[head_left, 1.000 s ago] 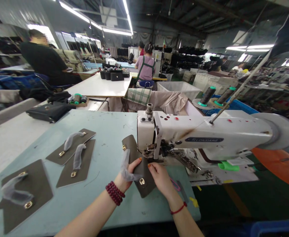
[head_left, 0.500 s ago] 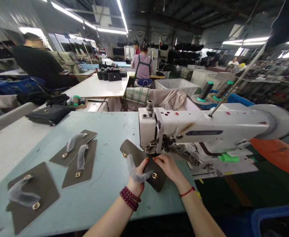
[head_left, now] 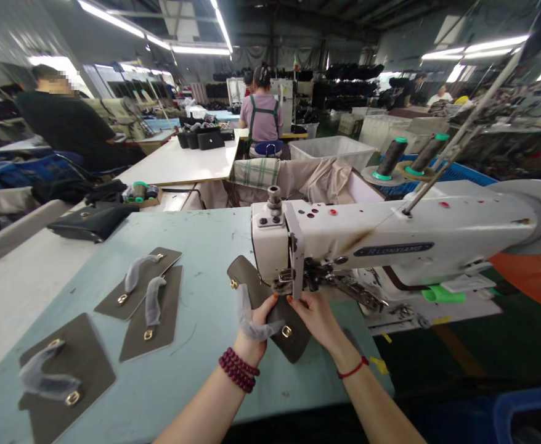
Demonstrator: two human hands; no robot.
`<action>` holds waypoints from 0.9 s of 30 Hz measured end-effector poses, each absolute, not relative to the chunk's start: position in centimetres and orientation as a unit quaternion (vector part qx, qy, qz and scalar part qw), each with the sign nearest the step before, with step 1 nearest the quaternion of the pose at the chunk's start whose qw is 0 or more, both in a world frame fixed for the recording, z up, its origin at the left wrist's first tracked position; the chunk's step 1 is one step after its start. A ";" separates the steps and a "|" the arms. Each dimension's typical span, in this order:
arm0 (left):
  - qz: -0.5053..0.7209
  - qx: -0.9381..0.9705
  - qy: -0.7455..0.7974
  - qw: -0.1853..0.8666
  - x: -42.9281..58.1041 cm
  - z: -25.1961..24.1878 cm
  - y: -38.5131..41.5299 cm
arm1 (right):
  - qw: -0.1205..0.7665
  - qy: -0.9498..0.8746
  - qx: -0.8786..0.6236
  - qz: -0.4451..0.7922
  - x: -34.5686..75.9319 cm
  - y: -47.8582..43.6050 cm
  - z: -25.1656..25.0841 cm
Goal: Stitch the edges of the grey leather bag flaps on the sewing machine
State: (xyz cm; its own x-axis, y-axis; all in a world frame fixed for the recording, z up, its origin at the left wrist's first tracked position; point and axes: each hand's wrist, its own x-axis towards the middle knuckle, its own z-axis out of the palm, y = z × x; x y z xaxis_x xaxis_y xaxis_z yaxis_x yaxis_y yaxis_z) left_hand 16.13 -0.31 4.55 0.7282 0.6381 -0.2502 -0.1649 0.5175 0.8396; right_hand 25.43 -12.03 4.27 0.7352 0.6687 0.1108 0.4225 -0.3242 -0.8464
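A dark taupe bag panel [head_left: 294, 343] with gold buckles is partly beneath the head of a white sewing machine [head_left: 326, 223]. Its handle [head_left: 245, 311], wrapped in thin translucent sheeting, loops over my left hand [head_left: 256, 330]. That hand grips the panel, thumb on top near the presser area and the other fingers hidden. My right hand [head_left: 319, 319] pinches the panel's right edge close to the needle. The needle tip is hidden behind the machine's parts. Similar panels [head_left: 157, 320] with wrapped handles lie on the pale blue table [head_left: 196, 382] to the left.
Thread cones [head_left: 390, 159] stand behind the machine. A black bag [head_left: 90, 222] rests at the far left of the work surface, and a blue bin [head_left: 506, 407] is low on the right. Beyond the fabric-draped barrier, a co-worker [head_left: 262, 111] sits facing away.
My view has shifted slightly, so the machine appears larger and farther right. Both hands keep their hold on the bag panel, which has barely moved under the machine head.
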 end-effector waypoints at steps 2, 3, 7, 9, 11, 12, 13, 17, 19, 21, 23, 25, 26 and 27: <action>0.229 0.432 0.251 0.835 16.4 5.1 0.3 | 0.476 -0.327 -0.807 0.124 25.0 -11.7 4.1; 0.222 0.436 0.239 0.839 16.6 5.4 0.6 | 0.479 -0.321 -0.808 0.121 24.8 -11.6 4.0; 0.167 0.455 0.208 0.849 17.0 6.4 2.3 | 0.493 -0.295 -0.811 0.111 23.8 -11.1 3.7; 0.134 0.473 0.192 0.849 17.3 6.9 3.2 | 0.502 -0.281 -0.810 0.110 23.2 -11.0 3.4; 0.111 0.493 0.170 0.846 17.6 7.1 4.2 | 0.514 -0.265 -0.808 0.110 22.7 -10.8 3.2; 0.101 0.502 0.159 0.844 17.7 7.1 4.6 | 0.520 -0.257 -0.807 0.112 22.5 -10.7 3.0; 0.090 0.510 0.151 0.842 17.9 7.1 5.1 | 0.526 -0.248 -0.805 0.114 22.2 -10.6 2.9; 0.048 0.526 0.147 0.836 18.8 7.0 6.7 | 0.556 -0.209 -0.793 0.137 21.4 -10.3 2.7; 0.042 0.530 0.151 0.834 19.2 6.9 7.2 | 0.576 -0.190 -0.779 0.160 21.0 -10.2 2.6; 0.043 0.530 0.158 0.832 19.6 6.7 7.7 | 0.599 -0.170 -0.758 0.196 20.6 -10.1 2.5; 0.049 0.527 0.170 0.831 19.9 6.4 8.2 | 0.621 -0.150 -0.733 0.234 20.3 -10.0 2.4; 0.057 0.523 0.188 0.829 19.9 6.0 8.6 | 0.640 -0.137 -0.708 0.265 19.9 -10.1 2.3; 0.063 0.521 0.199 0.828 19.6 5.8 8.8 | 0.648 -0.131 -0.697 0.277 19.7 -10.1 2.2; 0.072 0.518 0.211 0.826 19.1 5.6 8.9 | 0.656 -0.126 -0.687 0.286 19.5 -10.2 2.2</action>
State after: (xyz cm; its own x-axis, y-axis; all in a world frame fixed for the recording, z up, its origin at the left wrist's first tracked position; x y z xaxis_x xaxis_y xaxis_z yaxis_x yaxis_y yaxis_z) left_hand 19.14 8.94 5.58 0.9004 0.3377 -0.2745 0.1002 0.4530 0.8859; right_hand 19.47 -10.21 2.17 0.8046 0.5486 -0.2274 -0.2017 -0.1078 -0.9735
